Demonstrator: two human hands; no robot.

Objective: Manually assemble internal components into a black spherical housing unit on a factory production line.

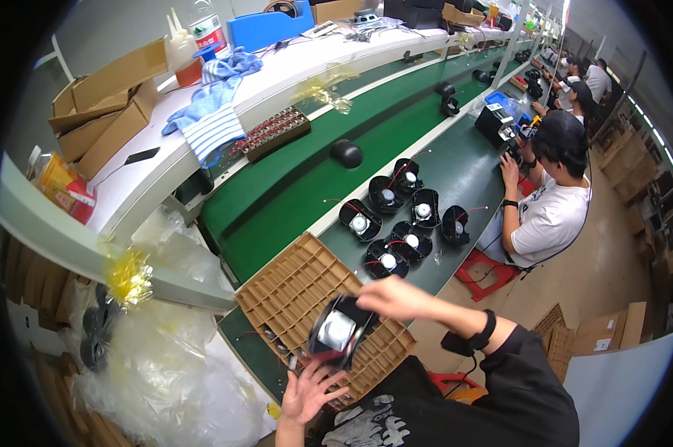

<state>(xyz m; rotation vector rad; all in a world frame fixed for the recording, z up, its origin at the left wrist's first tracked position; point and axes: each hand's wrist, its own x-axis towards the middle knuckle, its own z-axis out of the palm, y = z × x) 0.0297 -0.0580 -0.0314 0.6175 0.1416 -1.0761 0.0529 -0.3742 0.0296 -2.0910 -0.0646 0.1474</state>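
Observation:
My right hand [395, 299] grips the edge of a black curved housing [323, 344] with a silver-white round part in its middle; motion blurs it slightly. Below it, my left hand [313, 392] is open, fingers spread and palm turned up, close to the housing's lower edge. Both hands are over a cardboard divider tray [292, 279] with many narrow compartments. A few small parts with red wires [275, 341] lie in the tray's near left compartments. Several similar black housings [388, 261] with silver round centres and thin red wires stand on the dark green bench beyond the tray.
A green conveyor belt [277, 212] runs along the left, carrying a black rounded part [346, 153]. Beyond it, a white shelf [146, 160] holds a box of small red-wired parts [280, 134]. Clear plastic bags [158, 350] pile at lower left. A co-worker [556, 194] sits at right.

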